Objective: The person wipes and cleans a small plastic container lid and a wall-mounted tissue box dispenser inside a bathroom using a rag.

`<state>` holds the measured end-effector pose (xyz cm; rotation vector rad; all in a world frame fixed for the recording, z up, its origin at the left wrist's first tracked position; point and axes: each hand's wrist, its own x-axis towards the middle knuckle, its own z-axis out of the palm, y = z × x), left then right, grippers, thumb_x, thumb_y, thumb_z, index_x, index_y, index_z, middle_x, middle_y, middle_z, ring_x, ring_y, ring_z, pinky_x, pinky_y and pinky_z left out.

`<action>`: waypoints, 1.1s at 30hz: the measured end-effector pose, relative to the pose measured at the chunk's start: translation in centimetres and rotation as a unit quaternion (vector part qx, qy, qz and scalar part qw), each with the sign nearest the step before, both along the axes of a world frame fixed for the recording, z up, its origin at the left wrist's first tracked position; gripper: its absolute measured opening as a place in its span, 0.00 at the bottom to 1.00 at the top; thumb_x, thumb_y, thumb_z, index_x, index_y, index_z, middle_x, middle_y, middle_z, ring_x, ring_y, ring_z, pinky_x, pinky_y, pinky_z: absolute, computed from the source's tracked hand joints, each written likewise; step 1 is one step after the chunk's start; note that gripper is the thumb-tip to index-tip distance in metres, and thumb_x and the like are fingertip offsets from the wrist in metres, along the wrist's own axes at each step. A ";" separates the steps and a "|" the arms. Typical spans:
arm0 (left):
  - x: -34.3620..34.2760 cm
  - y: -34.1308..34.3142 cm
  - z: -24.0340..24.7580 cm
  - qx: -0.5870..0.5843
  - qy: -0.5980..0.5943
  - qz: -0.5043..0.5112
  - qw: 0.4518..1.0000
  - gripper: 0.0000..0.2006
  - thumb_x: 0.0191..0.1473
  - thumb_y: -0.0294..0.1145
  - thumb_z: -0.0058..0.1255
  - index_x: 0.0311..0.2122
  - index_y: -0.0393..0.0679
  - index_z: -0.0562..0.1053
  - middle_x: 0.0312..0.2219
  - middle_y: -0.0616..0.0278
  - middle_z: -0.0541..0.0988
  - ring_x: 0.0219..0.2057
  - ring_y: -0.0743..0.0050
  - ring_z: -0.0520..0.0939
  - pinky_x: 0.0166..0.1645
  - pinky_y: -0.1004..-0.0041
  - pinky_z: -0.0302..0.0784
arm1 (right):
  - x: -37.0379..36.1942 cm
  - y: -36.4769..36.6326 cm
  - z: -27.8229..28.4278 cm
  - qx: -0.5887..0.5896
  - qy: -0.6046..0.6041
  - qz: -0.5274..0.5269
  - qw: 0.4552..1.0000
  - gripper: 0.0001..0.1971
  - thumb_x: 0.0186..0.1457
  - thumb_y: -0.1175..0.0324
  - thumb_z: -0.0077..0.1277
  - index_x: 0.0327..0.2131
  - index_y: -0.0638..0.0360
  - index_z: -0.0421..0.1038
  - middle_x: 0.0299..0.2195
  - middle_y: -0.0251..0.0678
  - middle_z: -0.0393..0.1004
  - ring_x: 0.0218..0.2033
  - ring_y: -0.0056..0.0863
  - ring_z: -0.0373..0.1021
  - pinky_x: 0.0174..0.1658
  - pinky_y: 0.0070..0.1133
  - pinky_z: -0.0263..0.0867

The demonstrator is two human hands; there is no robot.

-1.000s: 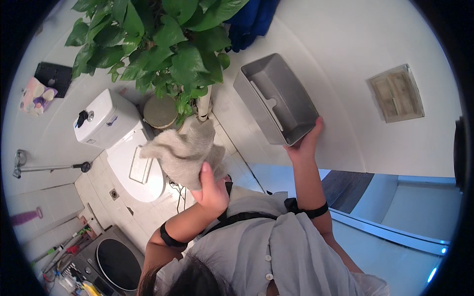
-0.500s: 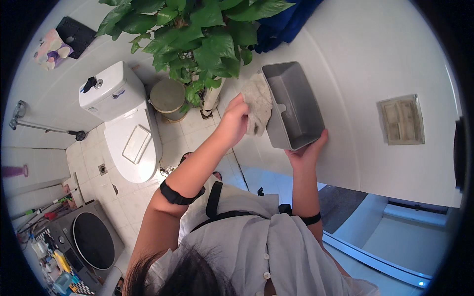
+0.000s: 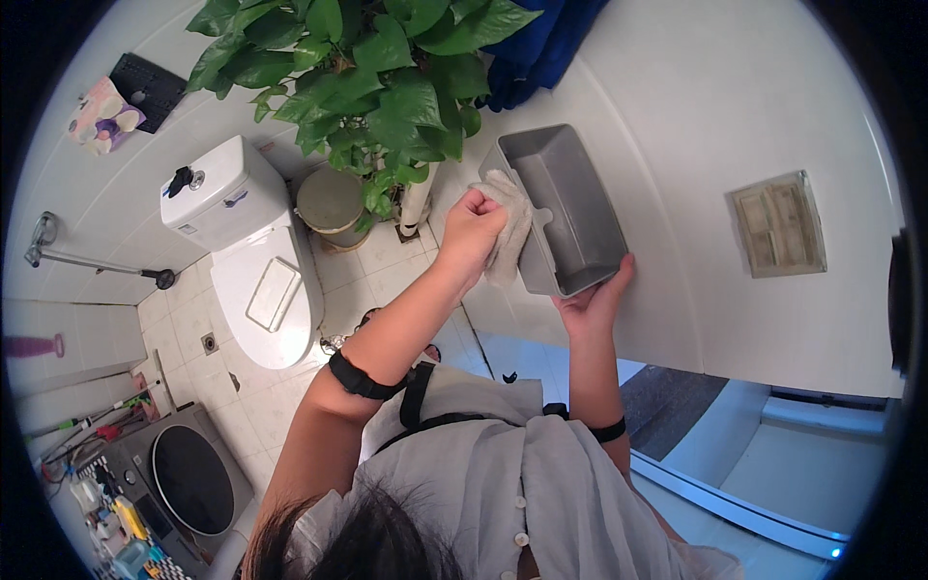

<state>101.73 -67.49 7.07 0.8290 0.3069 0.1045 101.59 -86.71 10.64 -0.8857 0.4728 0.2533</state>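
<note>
My right hand (image 3: 596, 298) grips the near end of a grey rectangular plastic bin (image 3: 577, 208), thumb on its right rim and fingers beneath. The bin is tilted, so its hollow inside and a notch in the left rim show. In my left hand (image 3: 471, 235) a beige cloth (image 3: 509, 232) is bunched, with the fingers closed on it. That cloth lies against the bin's left outer wall and hangs down a little below the hand. Part of the wall is hidden behind it.
A leafy potted plant (image 3: 377, 77) rises just beyond my left hand. To the left stand a lidded bucket (image 3: 330, 198), a white toilet (image 3: 266, 300) with a frame-shaped tray on its lid, and a washing machine (image 3: 193, 474). A framed wall panel (image 3: 779, 226) is at the right.
My left hand has shifted slightly right and down, and the cloth is more bunched against the bin's side. The bin has moved a little left. The whole view has turned slightly.
</note>
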 end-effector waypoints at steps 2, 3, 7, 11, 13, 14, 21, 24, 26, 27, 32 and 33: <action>0.3 -0.5 -0.3 -0.019 -0.003 0.001 1.000 0.13 0.50 0.23 0.55 0.43 0.41 0.72 0.34 0.66 0.79 0.33 0.79 0.79 0.38 0.76 0.76 | 0.1 0.0 -0.1 0.004 -0.006 0.004 1.000 0.38 0.51 0.29 0.38 0.57 0.43 0.61 0.55 0.31 0.67 0.54 0.36 0.66 0.50 0.39 0.65; 0.2 -0.7 0.0 -0.051 -0.009 0.004 0.999 0.12 0.51 0.23 0.54 0.42 0.41 0.72 0.34 0.66 0.78 0.33 0.79 0.79 0.38 0.76 0.76 | 0.1 -0.1 -0.1 0.007 -0.013 0.005 1.000 0.38 0.51 0.29 0.38 0.57 0.43 0.62 0.54 0.31 0.68 0.53 0.35 0.66 0.50 0.39 0.65; -0.5 -0.7 0.3 -0.065 -0.022 0.000 0.998 0.11 0.51 0.22 0.53 0.41 0.40 0.72 0.33 0.66 0.78 0.34 0.79 0.79 0.39 0.76 0.76 | 0.0 0.1 0.1 0.020 -0.008 0.006 1.000 0.37 0.51 0.29 0.38 0.57 0.43 0.62 0.54 0.30 0.68 0.52 0.34 0.67 0.49 0.38 0.66; -0.4 -1.1 0.5 -0.078 -0.024 0.011 0.997 0.08 0.50 0.21 0.52 0.38 0.40 0.71 0.31 0.68 0.77 0.31 0.81 0.78 0.38 0.76 0.75 | 0.2 0.1 -0.3 0.016 -0.001 -0.007 1.000 0.37 0.51 0.29 0.38 0.57 0.43 0.62 0.53 0.30 0.69 0.52 0.34 0.68 0.48 0.37 0.67; 0.1 -0.9 0.5 0.015 -0.007 0.029 0.999 0.05 0.50 0.21 0.51 0.33 0.41 0.71 0.28 0.70 0.75 0.29 0.83 0.75 0.36 0.78 0.73 | 0.0 0.4 -0.4 0.010 -0.001 -0.015 1.000 0.37 0.51 0.29 0.38 0.57 0.43 0.62 0.53 0.30 0.69 0.51 0.33 0.68 0.48 0.37 0.68; 0.3 -0.8 0.9 0.014 -0.008 0.030 0.999 0.05 0.50 0.21 0.51 0.33 0.41 0.71 0.28 0.70 0.75 0.29 0.83 0.75 0.36 0.78 0.73 | 0.0 0.5 -0.3 -0.001 0.004 -0.026 1.000 0.38 0.51 0.29 0.38 0.57 0.43 0.62 0.53 0.30 0.69 0.51 0.33 0.68 0.48 0.37 0.68; 3.1 1.6 1.9 0.054 0.007 0.072 0.996 0.04 0.46 0.21 0.53 0.28 0.40 0.70 0.25 0.70 0.73 0.25 0.85 0.71 0.32 0.82 0.68 | -0.1 0.6 -0.8 -0.005 -0.003 -0.054 0.999 0.38 0.51 0.29 0.38 0.58 0.44 0.60 0.53 0.32 0.69 0.51 0.33 0.68 0.49 0.37 0.67; 4.4 3.0 2.5 0.019 0.007 0.088 0.996 0.05 0.47 0.23 0.55 0.30 0.39 0.71 0.26 0.67 0.75 0.25 0.81 0.74 0.32 0.80 0.71 | 0.0 0.5 -0.9 -0.008 -0.007 -0.042 0.999 0.39 0.52 0.29 0.37 0.58 0.45 0.59 0.55 0.32 0.67 0.54 0.34 0.66 0.50 0.39 0.67; 4.9 3.6 2.9 -0.013 0.028 0.107 0.994 0.06 0.49 0.25 0.56 0.31 0.39 0.71 0.27 0.65 0.75 0.26 0.79 0.75 0.32 0.78 0.72 | -0.1 0.7 -0.7 -0.007 -0.011 -0.040 0.999 0.39 0.52 0.29 0.36 0.59 0.45 0.58 0.56 0.32 0.65 0.54 0.34 0.65 0.51 0.39 0.67; 5.0 3.9 3.0 -0.002 0.023 0.105 0.994 0.06 0.49 0.27 0.56 0.31 0.40 0.71 0.27 0.64 0.76 0.26 0.78 0.76 0.32 0.77 0.74 | -0.1 1.0 -0.7 -0.005 -0.016 -0.038 0.999 0.40 0.52 0.29 0.36 0.59 0.45 0.58 0.57 0.32 0.64 0.55 0.35 0.65 0.51 0.38 0.66; 3.5 1.9 1.7 -0.059 0.059 0.064 0.994 0.06 0.49 0.27 0.56 0.30 0.40 0.71 0.25 0.65 0.76 0.25 0.78 0.76 0.31 0.76 0.74 | 0.8 1.3 -1.9 0.020 -0.105 -0.030 0.994 0.39 0.55 0.31 0.30 0.61 0.46 0.56 0.58 0.33 0.63 0.56 0.37 0.64 0.52 0.38 0.66; 2.7 1.0 1.6 -0.072 0.070 0.044 0.994 0.06 0.49 0.26 0.56 0.30 0.40 0.71 0.25 0.65 0.75 0.24 0.78 0.76 0.31 0.75 0.74 | 0.9 1.5 -2.0 0.019 -0.134 -0.033 0.990 0.38 0.56 0.31 0.28 0.61 0.46 0.55 0.58 0.33 0.63 0.56 0.37 0.63 0.53 0.38 0.66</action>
